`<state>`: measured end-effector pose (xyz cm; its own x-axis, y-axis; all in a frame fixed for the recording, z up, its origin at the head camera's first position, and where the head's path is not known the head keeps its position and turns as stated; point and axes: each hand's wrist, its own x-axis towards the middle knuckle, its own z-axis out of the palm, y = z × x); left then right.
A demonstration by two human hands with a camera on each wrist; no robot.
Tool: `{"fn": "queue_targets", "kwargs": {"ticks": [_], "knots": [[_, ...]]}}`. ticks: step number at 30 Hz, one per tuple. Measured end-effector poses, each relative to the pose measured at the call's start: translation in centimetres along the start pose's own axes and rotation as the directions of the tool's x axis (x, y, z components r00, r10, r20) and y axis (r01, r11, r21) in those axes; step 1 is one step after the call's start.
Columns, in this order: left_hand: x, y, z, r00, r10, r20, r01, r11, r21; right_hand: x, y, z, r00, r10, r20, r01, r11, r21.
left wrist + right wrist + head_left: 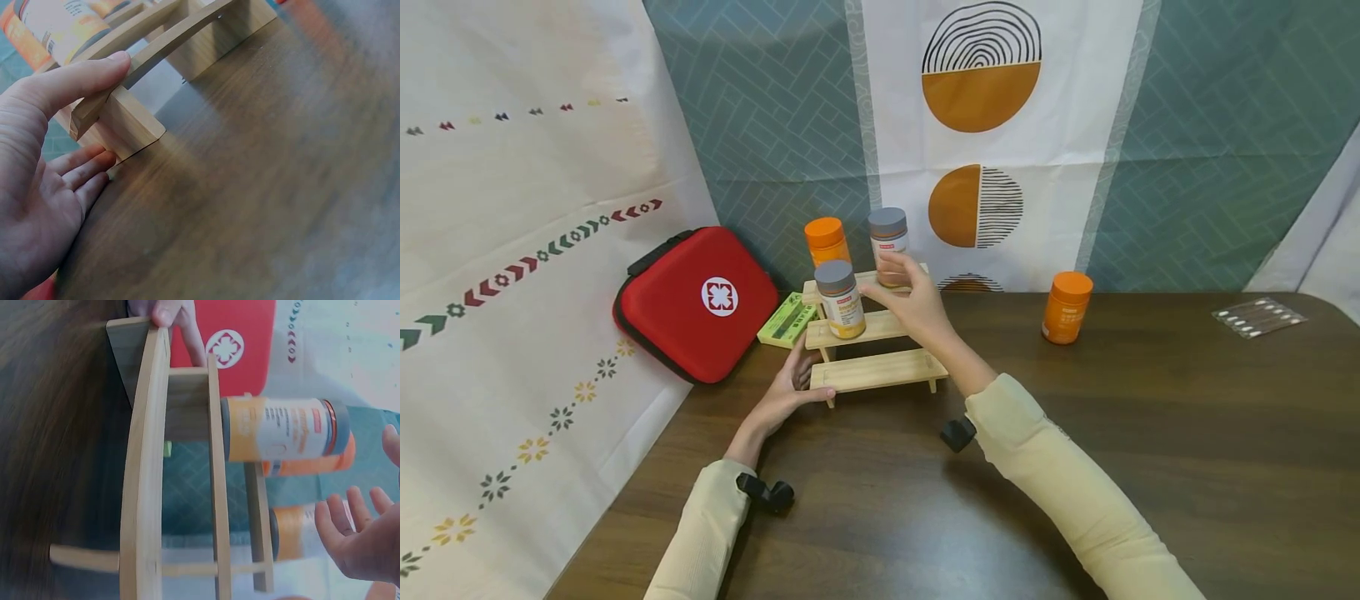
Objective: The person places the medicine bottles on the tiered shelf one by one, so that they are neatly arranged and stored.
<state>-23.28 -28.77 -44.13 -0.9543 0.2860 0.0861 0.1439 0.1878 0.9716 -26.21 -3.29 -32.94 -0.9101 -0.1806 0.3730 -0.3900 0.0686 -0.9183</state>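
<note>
A three-step wooden display stand (pixel 880 372) stands on the table. My left hand (pixel 781 400) holds its left end, with the thumb (pixel 94 75) over the lowest step and the other fingers against the side leg. On the middle step sits a grey-lidded supplement bottle (pixel 842 307). Another grey-lidded bottle (pixel 888 229) and an orange bottle (pixel 826 237) are on the top step. My right hand (pixel 921 312) is raised in front of the top grey-lidded bottle and partly covers it; its fingers (pixel 340 515) are spread and loosely bent, with nothing between them and the thumb.
Left of the stand, a red first-aid case (pixel 700 308) leans by the wall cloth. A green-yellow box (pixel 787 321) lies between them. Another orange bottle (pixel 1067 308) stands to the right, and a clear packet of swabs (pixel 1259 317) lies at the far right.
</note>
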Motion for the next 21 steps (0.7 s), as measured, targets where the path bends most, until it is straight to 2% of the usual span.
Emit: {"fn": "queue_targets", "kwargs": {"ticks": [4, 11, 21], "knots": [[0.1, 0.0, 0.1, 1.000, 0.005, 0.005, -0.005, 1.000, 0.005, -0.6, 0.3, -1.8, 1.000, 0.001, -0.020, 0.000, 0.999, 0.040], [0.3, 0.0, 0.3, 1.000, -0.006, -0.001, 0.006, 1.000, 0.010, -1.4, 1.0, -5.5, 0.997, 0.053, -0.059, -0.051, 0.998, 0.047], [0.1, -0.1, 0.1, 1.000, -0.007, -0.008, 0.007, 1.000, 0.028, -2.0, 2.8, -10.3, 0.987, 0.051, -0.152, -0.065, 0.994, -0.086]]}}
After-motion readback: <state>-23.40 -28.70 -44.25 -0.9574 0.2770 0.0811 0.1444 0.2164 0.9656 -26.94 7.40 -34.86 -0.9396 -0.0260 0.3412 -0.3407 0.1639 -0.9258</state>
